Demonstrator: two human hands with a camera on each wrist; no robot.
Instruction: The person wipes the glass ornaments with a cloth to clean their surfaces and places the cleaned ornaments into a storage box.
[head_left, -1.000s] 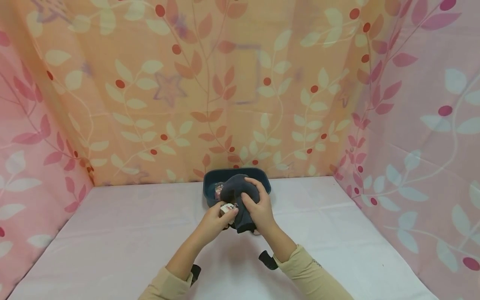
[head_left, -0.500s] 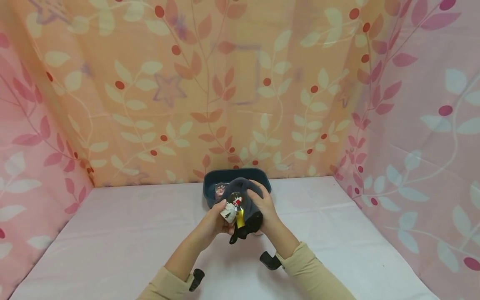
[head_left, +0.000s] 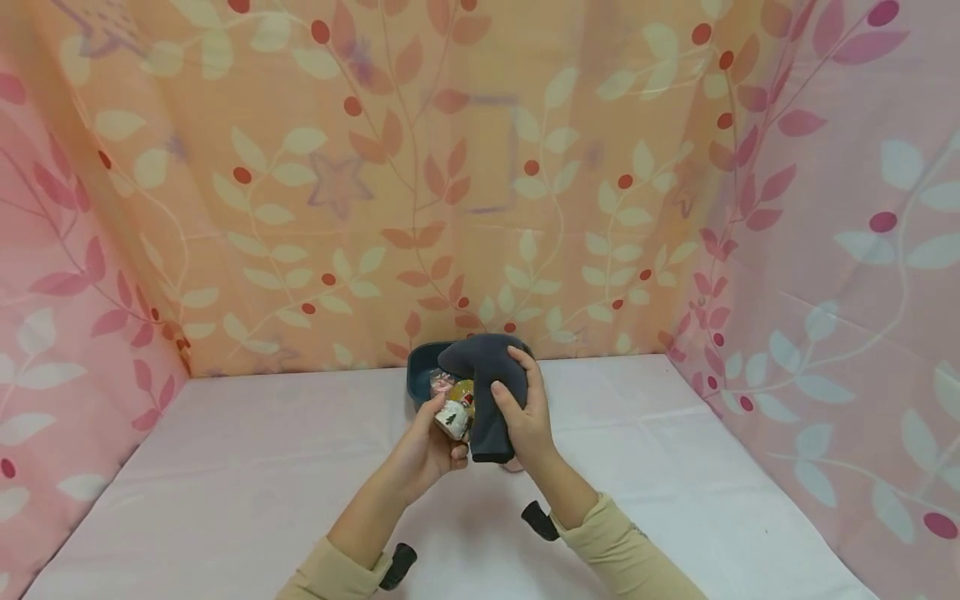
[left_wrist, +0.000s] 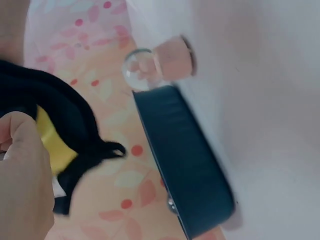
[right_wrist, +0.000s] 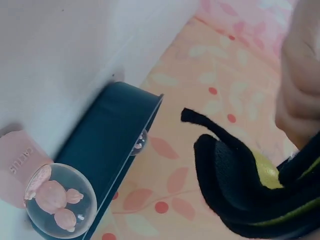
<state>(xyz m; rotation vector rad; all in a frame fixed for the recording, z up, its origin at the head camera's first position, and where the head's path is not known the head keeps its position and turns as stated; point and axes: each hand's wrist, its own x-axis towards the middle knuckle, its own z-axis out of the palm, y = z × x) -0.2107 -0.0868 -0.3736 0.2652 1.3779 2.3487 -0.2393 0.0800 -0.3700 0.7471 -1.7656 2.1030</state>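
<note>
My left hand (head_left: 418, 458) holds a small snow globe by its white base (head_left: 452, 419), which has a dark tree printed on it. A red-and-white figure shows in its dome, close against a dark grey soft fabric piece (head_left: 491, 375). That piece is curved, with black edging, and my right hand (head_left: 529, 421) grips it from the right side. In the right wrist view the fabric (right_wrist: 225, 190) hangs open, showing a yellow inside and a short black strap. The left wrist view shows my left hand (left_wrist: 25, 175) beside the yellow part; the globe is mostly hidden there.
Behind the hands stands a dark teal bin (head_left: 418, 367) with another glass globe (head_left: 441, 382) inside. A pink-based globe marked CACTUS (right_wrist: 60, 200) stands at the bin's near side. Patterned curtains (head_left: 480, 208) enclose the white table (head_left: 262, 467).
The right hand has turned the fabric piece so its grey outer face now shows, and its opening no longer faces the head camera. The globe's dome has tilted away behind the fabric's edge.
</note>
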